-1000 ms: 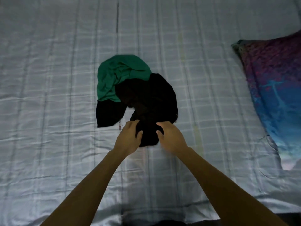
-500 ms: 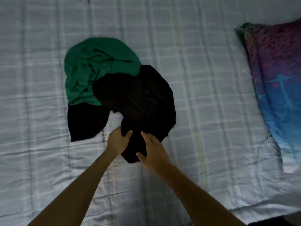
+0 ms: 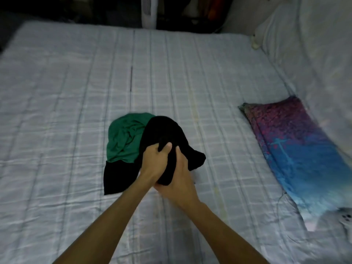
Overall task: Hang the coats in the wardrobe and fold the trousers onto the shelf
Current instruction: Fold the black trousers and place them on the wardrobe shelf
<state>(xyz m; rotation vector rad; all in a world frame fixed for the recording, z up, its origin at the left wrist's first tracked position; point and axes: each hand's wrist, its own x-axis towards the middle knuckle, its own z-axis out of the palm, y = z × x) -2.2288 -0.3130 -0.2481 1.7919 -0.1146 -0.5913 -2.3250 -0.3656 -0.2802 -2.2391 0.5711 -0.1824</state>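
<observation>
A black garment (image 3: 162,132) is bunched up in both my hands over the middle of the bed (image 3: 76,92). My left hand (image 3: 154,162) grips its left side, thumb on top. My right hand (image 3: 181,180) holds it from the right and beneath. A green garment (image 3: 123,140) lies crumpled on the bed just left of the black one, touching it. Another flat black piece of cloth (image 3: 118,178) lies below the green one, left of my left wrist. I cannot tell which garment is a coat or trousers.
The bed has a pale checked sheet. A purple and blue pillow (image 3: 297,155) lies at the right. A pale pillow (image 3: 314,44) rests at the far right corner. Beyond the far edge stand a white fan column (image 3: 149,12) and dark clutter.
Both hands have closed on the black garment and gathered it up off the sheet. My head has lifted, so the far edge of the bed now shows.
</observation>
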